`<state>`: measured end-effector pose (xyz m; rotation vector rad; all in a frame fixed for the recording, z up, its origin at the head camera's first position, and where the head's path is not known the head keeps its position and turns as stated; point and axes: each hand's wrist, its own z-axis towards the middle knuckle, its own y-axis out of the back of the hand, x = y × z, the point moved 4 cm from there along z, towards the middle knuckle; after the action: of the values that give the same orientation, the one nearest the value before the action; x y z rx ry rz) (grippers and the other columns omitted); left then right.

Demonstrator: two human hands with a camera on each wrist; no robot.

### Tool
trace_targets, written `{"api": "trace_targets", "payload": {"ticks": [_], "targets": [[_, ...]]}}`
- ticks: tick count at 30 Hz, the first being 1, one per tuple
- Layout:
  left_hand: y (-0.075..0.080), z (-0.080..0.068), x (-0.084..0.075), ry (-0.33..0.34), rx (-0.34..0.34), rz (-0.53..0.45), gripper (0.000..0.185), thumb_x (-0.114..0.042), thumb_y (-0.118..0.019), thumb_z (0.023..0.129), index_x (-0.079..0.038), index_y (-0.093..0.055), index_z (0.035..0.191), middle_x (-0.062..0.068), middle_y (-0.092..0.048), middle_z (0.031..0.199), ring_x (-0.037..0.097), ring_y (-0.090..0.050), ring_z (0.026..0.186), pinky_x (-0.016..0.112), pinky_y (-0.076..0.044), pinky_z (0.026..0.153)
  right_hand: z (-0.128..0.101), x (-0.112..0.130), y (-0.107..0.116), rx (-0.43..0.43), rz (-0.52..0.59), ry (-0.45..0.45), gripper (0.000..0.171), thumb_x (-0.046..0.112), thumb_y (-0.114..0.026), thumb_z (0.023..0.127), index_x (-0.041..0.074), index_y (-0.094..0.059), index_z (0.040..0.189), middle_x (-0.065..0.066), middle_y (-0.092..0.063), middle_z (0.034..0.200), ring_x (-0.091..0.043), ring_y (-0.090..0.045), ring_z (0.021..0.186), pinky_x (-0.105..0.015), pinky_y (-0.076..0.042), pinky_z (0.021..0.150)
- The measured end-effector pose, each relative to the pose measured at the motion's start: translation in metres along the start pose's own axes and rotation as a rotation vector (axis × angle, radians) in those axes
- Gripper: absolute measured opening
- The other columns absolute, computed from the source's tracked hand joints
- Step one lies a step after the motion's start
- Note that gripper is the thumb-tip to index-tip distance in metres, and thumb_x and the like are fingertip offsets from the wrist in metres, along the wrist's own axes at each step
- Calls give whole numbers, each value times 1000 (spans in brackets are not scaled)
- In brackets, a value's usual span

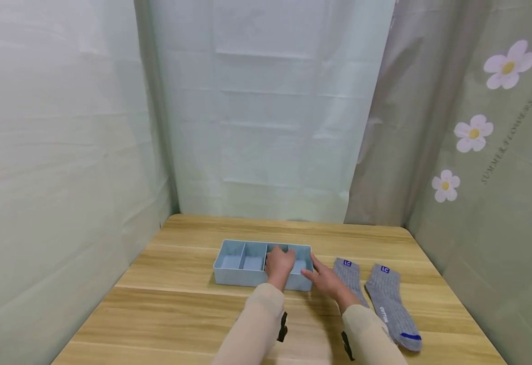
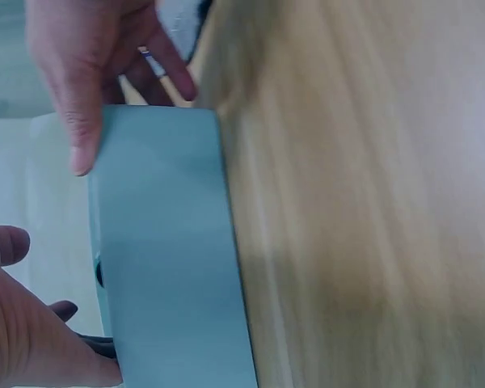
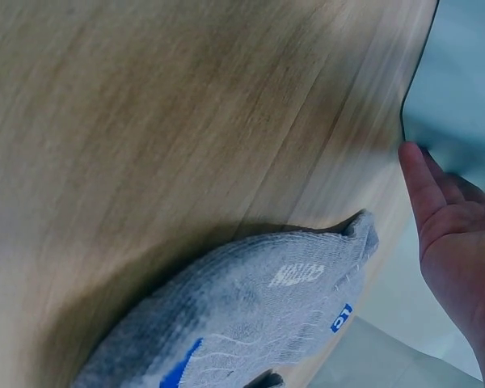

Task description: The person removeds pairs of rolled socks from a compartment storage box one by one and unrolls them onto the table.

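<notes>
A light blue divided tray lies on the wooden table. My left hand reaches over the tray's front wall near its right end, fingers curled over the rim into a compartment. In the left wrist view this hand sits at the tray wall. My right hand rests at the tray's right front corner, with straight fingers along the end wall and the thumb on the front wall. Two grey socks lie flat just right of that hand; one sock fills the right wrist view.
Pale curtains close in the table on the left, back and right, the right one printed with flowers. The table's front edge runs close to my sleeves. Bare wood stretches left of the tray and in front of it.
</notes>
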<state>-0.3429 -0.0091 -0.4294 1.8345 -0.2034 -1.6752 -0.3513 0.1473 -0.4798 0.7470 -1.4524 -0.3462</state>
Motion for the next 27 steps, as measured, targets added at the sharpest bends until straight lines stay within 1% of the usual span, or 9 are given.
{"api": "trace_targets", "payload": {"ticks": [3, 5, 10, 13, 16, 19, 21, 23, 27], "targets": [[0, 3, 1, 48, 11, -59, 53, -30, -57, 96, 6, -55, 134, 26, -59, 128, 44, -53, 119, 58, -39, 100, 0, 0, -1, 7, 4, -6, 85, 57, -54, 95, 15, -18, 160, -20, -27, 159, -44, -28, 142, -63, -25, 111], [1, 4, 1, 63, -1, -87, 52, -29, -56, 95, 6, -55, 134, 26, -59, 128, 44, -54, 119, 57, -40, 100, 0, -1, -1, 7, 4, -15, 85, 57, -54, 96, 15, -18, 160, -20, -27, 159, -44, -28, 142, -63, -25, 111], [1, 4, -4, 103, -50, -146, 49, -26, -56, 95, 5, -57, 133, 26, -59, 128, 43, -54, 118, 56, -39, 99, 0, -1, -1, 1, 9, -25, 77, 47, -55, 100, 15, -18, 160, -20, -26, 159, -44, -27, 142, -63, -24, 111], [2, 2, -9, 141, -57, -167, 49, -27, -56, 96, 4, -56, 134, 26, -58, 130, 44, -51, 120, 58, -35, 101, 1, -1, -1, 5, 19, -23, 78, 47, -55, 99, 15, -18, 160, -19, -25, 160, -45, -27, 143, -63, -24, 111], [3, 0, -12, 168, -41, -147, 47, -27, -56, 95, 4, -58, 130, 25, -59, 126, 45, -50, 118, 60, -34, 101, 1, -1, 0, 11, 25, -18, 81, 52, -55, 98, 16, -17, 160, -19, -25, 160, -45, -28, 142, -64, -25, 111], [6, -1, -12, 174, -13, -131, 43, -27, -55, 95, 6, -61, 123, 24, -61, 118, 44, -53, 113, 58, -38, 98, 0, 0, 0, 12, 27, -11, 83, 54, -55, 97, 16, -17, 160, -20, -26, 159, -45, -29, 141, -64, -26, 110], [7, 0, -10, 174, 12, -148, 43, -28, -55, 96, 6, -62, 121, 24, -62, 116, 43, -55, 110, 57, -40, 96, -1, 0, 0, 12, 25, -6, 86, 57, -54, 95, 16, -17, 160, -21, -27, 159, -45, -30, 141, -64, -27, 110], [8, 1, -9, 173, 39, -168, 42, -28, -54, 97, 6, -62, 119, 23, -63, 113, 41, -58, 105, 56, -43, 92, -2, 0, 0, 12, 25, -2, 85, 57, -54, 95, 15, -17, 160, -21, -27, 158, -45, -30, 141, -63, -27, 110], [8, 5, -5, 175, 61, -196, 41, -26, -53, 96, 7, -62, 119, 23, -63, 114, 36, -58, 100, 54, -45, 90, -3, 0, 1, 10, 32, -1, 85, 57, -54, 96, 15, -18, 160, -20, -27, 159, -45, -29, 141, -64, -26, 110]]}}
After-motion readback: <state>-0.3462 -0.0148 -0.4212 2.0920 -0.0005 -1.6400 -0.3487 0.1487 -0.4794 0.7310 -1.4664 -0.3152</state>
